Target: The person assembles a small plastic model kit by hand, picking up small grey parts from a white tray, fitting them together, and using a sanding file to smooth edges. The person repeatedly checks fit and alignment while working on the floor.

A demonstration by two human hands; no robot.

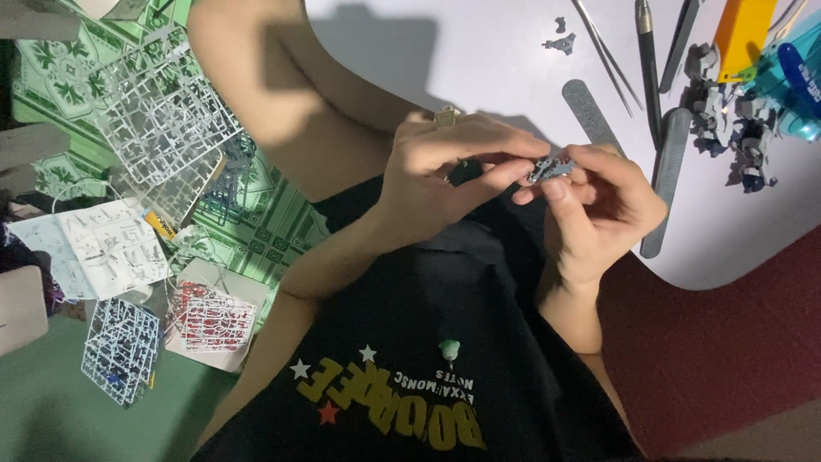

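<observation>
My left hand [445,175] and my right hand [603,205] meet above my lap at the edge of a white table [479,51]. Both pinch a small grey plastic model part [549,168] between thumb and fingertips. The left hand wears a ring on one finger. Below the hands lies my black printed shirt [428,342].
On the table lie two grey nail files [667,171], tweezers [605,51], a craft knife [647,60], small grey parts [560,41], a partly built grey model [735,128] and orange and teal tools. Plastic part frames [162,120] and an instruction sheet [94,248] lie on the floor at left.
</observation>
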